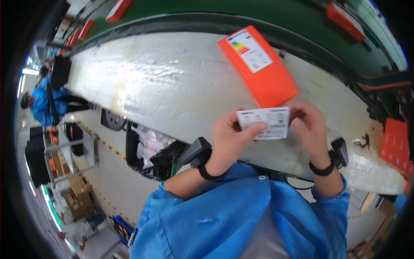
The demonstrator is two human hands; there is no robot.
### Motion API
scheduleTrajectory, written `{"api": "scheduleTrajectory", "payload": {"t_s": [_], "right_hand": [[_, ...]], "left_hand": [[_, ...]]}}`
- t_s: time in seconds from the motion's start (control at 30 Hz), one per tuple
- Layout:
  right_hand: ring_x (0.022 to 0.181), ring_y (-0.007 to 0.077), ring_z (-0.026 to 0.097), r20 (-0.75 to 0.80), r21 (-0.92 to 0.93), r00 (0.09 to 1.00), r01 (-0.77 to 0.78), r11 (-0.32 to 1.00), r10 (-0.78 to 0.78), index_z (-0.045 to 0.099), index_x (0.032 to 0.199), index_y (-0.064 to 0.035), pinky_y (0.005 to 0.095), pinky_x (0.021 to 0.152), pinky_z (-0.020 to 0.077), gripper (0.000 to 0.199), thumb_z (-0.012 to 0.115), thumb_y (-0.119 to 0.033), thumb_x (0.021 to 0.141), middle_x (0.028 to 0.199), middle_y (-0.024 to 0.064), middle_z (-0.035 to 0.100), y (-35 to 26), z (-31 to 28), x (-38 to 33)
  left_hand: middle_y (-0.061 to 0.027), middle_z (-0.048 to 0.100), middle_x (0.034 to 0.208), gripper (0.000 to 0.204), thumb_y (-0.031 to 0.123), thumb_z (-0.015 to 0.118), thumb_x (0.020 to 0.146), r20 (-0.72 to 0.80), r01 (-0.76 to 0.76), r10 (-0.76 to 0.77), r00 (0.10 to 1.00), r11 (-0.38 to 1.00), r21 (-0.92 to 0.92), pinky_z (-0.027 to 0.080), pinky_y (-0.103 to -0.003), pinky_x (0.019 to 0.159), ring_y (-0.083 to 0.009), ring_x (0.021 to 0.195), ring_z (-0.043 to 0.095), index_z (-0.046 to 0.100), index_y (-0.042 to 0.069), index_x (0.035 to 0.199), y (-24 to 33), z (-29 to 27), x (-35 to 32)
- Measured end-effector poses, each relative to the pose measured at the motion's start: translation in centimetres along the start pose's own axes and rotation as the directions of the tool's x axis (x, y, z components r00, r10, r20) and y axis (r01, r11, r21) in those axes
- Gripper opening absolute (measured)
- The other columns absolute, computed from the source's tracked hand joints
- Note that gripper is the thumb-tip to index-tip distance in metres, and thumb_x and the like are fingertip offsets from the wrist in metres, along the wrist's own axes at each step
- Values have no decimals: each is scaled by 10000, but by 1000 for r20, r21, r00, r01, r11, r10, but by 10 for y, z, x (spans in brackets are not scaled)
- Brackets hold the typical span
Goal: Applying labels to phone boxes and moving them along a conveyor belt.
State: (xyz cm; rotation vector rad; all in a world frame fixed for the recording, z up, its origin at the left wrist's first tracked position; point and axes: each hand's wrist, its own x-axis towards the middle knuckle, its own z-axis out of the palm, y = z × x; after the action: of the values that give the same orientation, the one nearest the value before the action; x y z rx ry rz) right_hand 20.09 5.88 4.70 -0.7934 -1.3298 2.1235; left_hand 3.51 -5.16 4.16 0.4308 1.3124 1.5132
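Observation:
A white printed label [272, 122] is held up in front of me, its text side facing me. My left hand [233, 137] is closed on its left part, with the thumb pressed across its face. At the label's right edge, my right hand [311, 127] has curled fingers that pinch the upper corner; this hand is slightly blurred. Just beyond both hands, an orange box [276, 77] lies at a slant on the worktable [164, 69]. A white sticker with coloured bars [250, 51] is on the box's far part.
Behind the table runs a green conveyor [181, 13] carrying orange boxes [345, 21]. More orange boxes [394, 144] are at the right end. A black-lined bin [148, 149] with white waste stands left of me. A person in blue [41, 103] is at the far left.

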Motion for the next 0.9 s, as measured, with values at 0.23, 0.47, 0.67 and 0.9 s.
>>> {"api": "scheduleTrajectory", "payload": {"t_s": [0.23, 0.47, 0.67, 0.9], "right_hand": [[866, 121, 604, -370, -820, 628, 126, 559, -684, 591, 1008, 23, 248, 760, 493, 104, 613, -9, 912, 965, 65, 638, -8, -84, -12], [817, 75, 575, -300, -529, 763, 367, 765, -573, 567, 1084, -3, 232, 608, 442, 143, 545, -86, 969, 1019, 59, 632, -56, -90, 36], [630, 33, 527, -203, -509, 923, 185, 840, -327, 643, 951, -27, 188, 572, 420, 97, 668, -104, 897, 804, -17, 636, -39, -45, 64], [694, 37, 582, -73, -535, 986, 87, 840, -149, 663, 954, 8, 186, 635, 463, 178, 718, -140, 871, 810, 14, 666, -35, -37, 74]], "left_hand": [[0, 537, 703, 182, -6, 704, 817, -105, -297, 359, 928, 878, 374, 480, -218, 556, -65, 617, 540, 550, 45, 734, 26, -71, -33], [-131, 666, 722, 321, 283, 635, 924, -560, 494, 618, 553, 297, 817, 487, -364, 637, -248, 660, 637, 630, -26, 839, -14, -389, -102], [-118, 574, 870, 275, 28, 539, 931, -265, 121, 836, 480, 236, 964, 464, -322, 647, -204, 717, 560, 595, -8, 1198, 11, -223, -60], [-190, 588, 1221, 549, 41, 698, 724, 560, -705, 525, 641, 114, 700, 502, -399, 886, -336, 1090, 592, 564, -15, 1254, -7, -52, 21]]}}
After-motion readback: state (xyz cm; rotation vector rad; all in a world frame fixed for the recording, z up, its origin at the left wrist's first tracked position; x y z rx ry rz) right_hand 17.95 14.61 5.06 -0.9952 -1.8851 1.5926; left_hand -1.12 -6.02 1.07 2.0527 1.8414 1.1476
